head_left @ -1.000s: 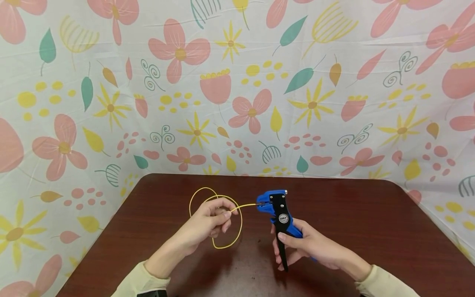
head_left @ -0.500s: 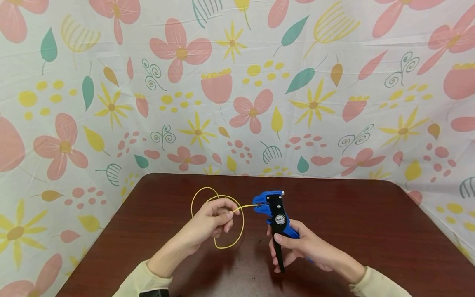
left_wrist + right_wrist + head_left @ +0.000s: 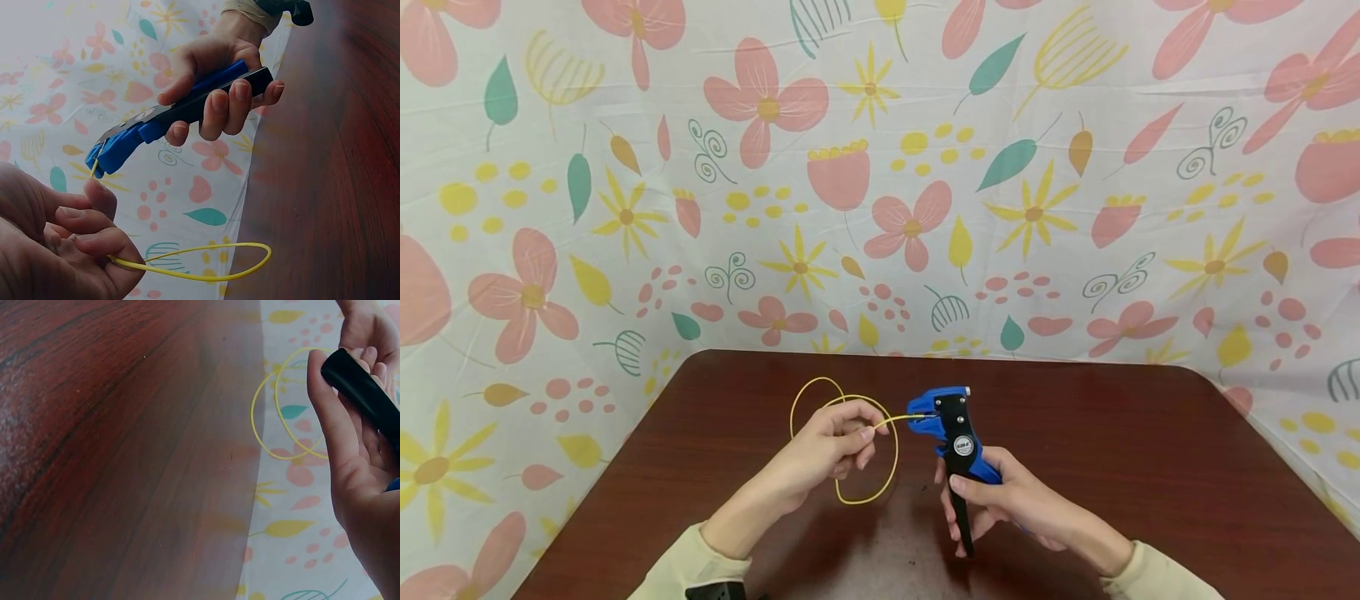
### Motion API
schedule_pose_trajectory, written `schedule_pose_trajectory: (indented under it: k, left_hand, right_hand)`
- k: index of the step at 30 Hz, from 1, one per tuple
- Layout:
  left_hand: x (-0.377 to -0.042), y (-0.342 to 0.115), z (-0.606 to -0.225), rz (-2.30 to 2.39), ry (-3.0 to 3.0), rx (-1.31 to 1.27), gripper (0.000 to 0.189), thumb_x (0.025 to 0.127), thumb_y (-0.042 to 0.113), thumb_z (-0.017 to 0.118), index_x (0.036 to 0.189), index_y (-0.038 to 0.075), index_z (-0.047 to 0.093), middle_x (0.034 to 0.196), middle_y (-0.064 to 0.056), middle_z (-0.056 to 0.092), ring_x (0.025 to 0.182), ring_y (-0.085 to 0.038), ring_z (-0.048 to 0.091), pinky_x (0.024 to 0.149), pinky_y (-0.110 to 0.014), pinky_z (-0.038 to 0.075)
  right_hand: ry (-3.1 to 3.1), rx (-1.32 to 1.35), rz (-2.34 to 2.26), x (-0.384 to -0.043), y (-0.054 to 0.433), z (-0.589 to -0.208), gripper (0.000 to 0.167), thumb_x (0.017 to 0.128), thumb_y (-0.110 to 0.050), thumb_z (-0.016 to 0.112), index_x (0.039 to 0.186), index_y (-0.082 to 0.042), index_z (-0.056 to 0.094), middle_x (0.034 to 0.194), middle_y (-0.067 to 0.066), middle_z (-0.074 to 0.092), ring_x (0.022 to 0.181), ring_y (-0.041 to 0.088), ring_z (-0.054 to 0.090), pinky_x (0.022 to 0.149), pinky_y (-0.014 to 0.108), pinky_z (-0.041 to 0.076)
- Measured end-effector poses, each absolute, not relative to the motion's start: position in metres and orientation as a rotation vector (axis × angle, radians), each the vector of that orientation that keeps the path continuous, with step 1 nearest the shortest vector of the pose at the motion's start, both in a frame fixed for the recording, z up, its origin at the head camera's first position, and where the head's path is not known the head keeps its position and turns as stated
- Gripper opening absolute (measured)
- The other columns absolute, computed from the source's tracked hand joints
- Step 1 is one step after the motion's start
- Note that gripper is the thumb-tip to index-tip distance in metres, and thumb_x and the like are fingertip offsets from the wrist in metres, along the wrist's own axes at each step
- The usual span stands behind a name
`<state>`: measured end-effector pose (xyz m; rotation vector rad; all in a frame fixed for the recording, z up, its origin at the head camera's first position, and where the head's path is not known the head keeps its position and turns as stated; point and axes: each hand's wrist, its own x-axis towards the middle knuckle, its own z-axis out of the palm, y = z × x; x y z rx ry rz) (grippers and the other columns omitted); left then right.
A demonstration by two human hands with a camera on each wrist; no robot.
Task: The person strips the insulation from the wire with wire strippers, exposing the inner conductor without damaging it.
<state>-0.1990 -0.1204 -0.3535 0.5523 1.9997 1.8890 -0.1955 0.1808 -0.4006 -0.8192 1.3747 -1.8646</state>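
Note:
My left hand [image 3: 835,446] pinches a thin yellow wire [image 3: 895,467] near one end, and the rest loops behind and below the fingers. That short end runs right into the mouth of a blue and black wire stripper [image 3: 958,442]. My right hand [image 3: 1007,496] grips the stripper by its handles, head up and tilted left. In the left wrist view the wire tip enters the blue head [image 3: 115,150], while a loop of wire [image 3: 250,265] hangs out past the curled fingers. The right wrist view shows the black handle [image 3: 359,384] against the right palm, with the wire loops beyond.
Both hands are above a dark red-brown wooden table [image 3: 1075,425]. A white cloth [image 3: 925,108] printed with flowers and leaves hangs behind the table's far edge. A few small dark specks dot the tabletop near the middle.
My right hand has moved slightly left with the wire stripper, bringing its head closer to my left fingers. The wire's end sits deeper in the mouth. My left hand has barely shifted right.

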Motion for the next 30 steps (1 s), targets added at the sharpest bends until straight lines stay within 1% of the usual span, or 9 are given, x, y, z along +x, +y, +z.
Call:
schedule_pose_trajectory:
  k: [4, 12, 23, 30]
  left_hand:
    - [-0.2, -0.1195, -0.3539, 1.89, 1.996, 0.548, 0.015, 0.111, 0.008, 0.05, 0.115, 0.0, 0.063, 0.073, -0.004, 0.055, 0.056, -0.015, 0.039, 0.052, -0.022, 0.033]
    - [-0.2006, -0.1181, -0.3542, 1.891, 1.998, 0.539, 0.015, 0.11, 0.007, 0.051, 0.115, -0.001, 0.063, 0.073, -0.004, 0.055, 0.057, -0.015, 0.039, 0.053, -0.023, 0.033]
    - [-0.201, -0.1175, -0.3544, 1.888, 2.015, 0.539, 0.014, 0.11, 0.006, 0.051, 0.114, 0.0, 0.063, 0.073, -0.003, 0.055, 0.056, -0.015, 0.039, 0.053, -0.023, 0.033]
    - [-0.2012, -0.1166, -0.3553, 1.889, 2.013, 0.529, 0.014, 0.11, 0.006, 0.051, 0.115, -0.001, 0.063, 0.072, -0.003, 0.055, 0.056, -0.015, 0.039, 0.053, -0.024, 0.032]
  right_hand:
    - [1.356, -0.839, -1.888, -0.196, 0.1798, -0.4022, 0.026, 0.115, -0.004, 0.037, 0.131, 0.007, 0.053, 0.103, 0.02, 0.067, 0.088, 0.028, 0.072, 0.076, 0.056, 0.062]
    - [1.379, -0.842, -1.892, -0.1961, 0.1786, -0.4029, 0.027, 0.114, -0.004, 0.039, 0.128, 0.017, 0.049, 0.101, 0.019, 0.066, 0.086, 0.027, 0.072, 0.075, 0.056, 0.062]
    - [1.397, -0.866, -1.896, -0.196, 0.1778, -0.4029, 0.028, 0.113, -0.003, 0.039, 0.126, 0.02, 0.048, 0.098, 0.018, 0.066, 0.083, 0.025, 0.073, 0.073, 0.052, 0.063]
    - [1.405, -0.858, -1.895, -0.196, 0.1781, -0.4037, 0.029, 0.114, -0.004, 0.039, 0.123, 0.022, 0.047, 0.097, 0.018, 0.065, 0.08, 0.025, 0.072, 0.071, 0.052, 0.063]
